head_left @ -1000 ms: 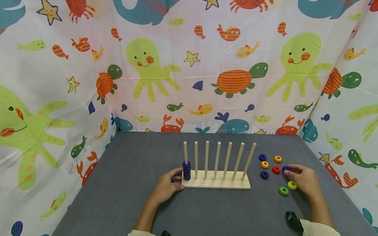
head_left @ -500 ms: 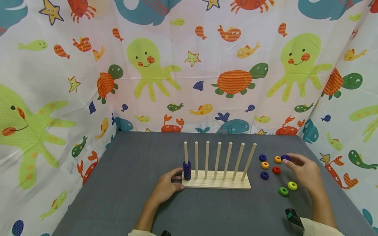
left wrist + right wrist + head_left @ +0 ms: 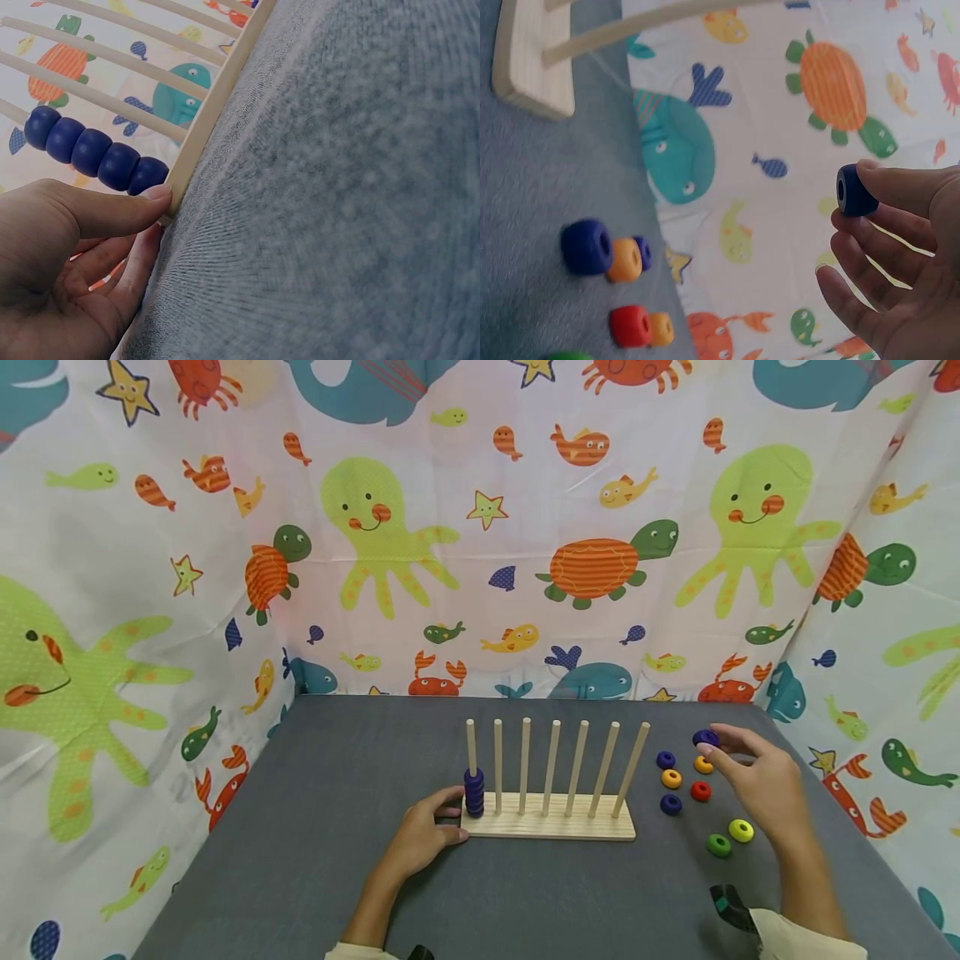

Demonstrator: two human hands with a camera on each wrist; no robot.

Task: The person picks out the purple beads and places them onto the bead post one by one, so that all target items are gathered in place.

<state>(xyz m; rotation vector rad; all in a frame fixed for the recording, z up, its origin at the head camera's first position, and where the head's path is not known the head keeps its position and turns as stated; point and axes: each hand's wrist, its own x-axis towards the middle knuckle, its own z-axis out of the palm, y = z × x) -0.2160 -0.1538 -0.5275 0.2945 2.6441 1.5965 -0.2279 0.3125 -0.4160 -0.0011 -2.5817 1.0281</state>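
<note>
Head view, right of centre: blue bead point(image 3: 703, 739) pinched aloft between thumb and fingertip of your right hand point(image 3: 767, 781), other fingers parted. Red bead point(image 3: 701, 794), green bead point(image 3: 718, 851) and yellow bead point(image 3: 741, 836) lie below it on the gray table point(image 3: 315, 827). Mid-frame, pegged board point(image 3: 551, 829), five blue beads point(image 3: 474, 794) stacked on its leftmost peg point(image 3: 471, 746); your left hand point(image 3: 423, 833) pinches the board's left end.

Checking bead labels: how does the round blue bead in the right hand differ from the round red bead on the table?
Colour: round blue bead versus round red bead.
Support: the blue bead is held up, pinched in the right hand; the red bead rests on the grey table.
Shared: both are holed and off the pale wooden pegs.
</note>
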